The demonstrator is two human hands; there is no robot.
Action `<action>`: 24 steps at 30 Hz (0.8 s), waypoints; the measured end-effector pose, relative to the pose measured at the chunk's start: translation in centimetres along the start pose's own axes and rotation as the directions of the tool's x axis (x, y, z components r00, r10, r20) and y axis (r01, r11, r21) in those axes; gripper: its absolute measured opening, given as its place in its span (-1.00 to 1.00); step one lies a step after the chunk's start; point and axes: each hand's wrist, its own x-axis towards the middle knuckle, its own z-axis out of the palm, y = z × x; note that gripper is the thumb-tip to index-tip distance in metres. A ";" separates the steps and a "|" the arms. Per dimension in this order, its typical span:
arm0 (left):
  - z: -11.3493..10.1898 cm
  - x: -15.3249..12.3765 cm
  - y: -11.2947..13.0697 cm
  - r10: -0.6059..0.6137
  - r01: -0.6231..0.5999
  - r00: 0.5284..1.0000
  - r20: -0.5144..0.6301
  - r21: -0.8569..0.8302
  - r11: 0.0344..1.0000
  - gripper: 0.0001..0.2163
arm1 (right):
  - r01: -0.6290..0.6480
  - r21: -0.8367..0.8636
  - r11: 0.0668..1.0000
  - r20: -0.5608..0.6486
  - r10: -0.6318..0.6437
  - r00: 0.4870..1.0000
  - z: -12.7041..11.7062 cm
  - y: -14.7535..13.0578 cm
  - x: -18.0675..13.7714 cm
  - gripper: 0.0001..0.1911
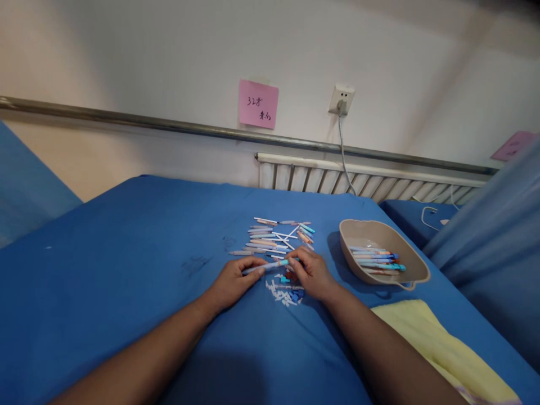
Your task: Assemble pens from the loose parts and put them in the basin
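Note:
Both my hands hold one pale pen (266, 266) level above the blue cloth. My left hand (234, 280) pinches its left end. My right hand (311, 272) grips its right end, near the teal tip. Just beyond the hands lies a loose pile of several pen barrels and refills (276, 236). Under and between the hands sits a small heap of white, blue and red pen parts (286, 290).
A beige tray (415, 267) holding several finished pens (377, 259) stands to the right of my right hand. A yellow cloth (439, 343) lies at the lower right. The blue-covered table (126, 270) meets a wall with a radiator (371, 183), a socket and a pink note (258, 104).

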 end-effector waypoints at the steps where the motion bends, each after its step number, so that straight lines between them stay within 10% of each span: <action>1: 0.0 0.0 0.0 -0.003 0.003 1.000 -0.003 -0.006 1.000 -0.77 | 0.002 -0.010 1.000 0.022 -0.001 1.000 0.1 -0.2 -0.1 -0.82; 24: 0.2 0.0 -0.4 -0.039 0.040 0.999 0.007 -0.176 0.984 -0.67 | 0.057 -0.013 0.998 0.107 -0.055 0.993 1.1 -1.5 -0.6 -0.88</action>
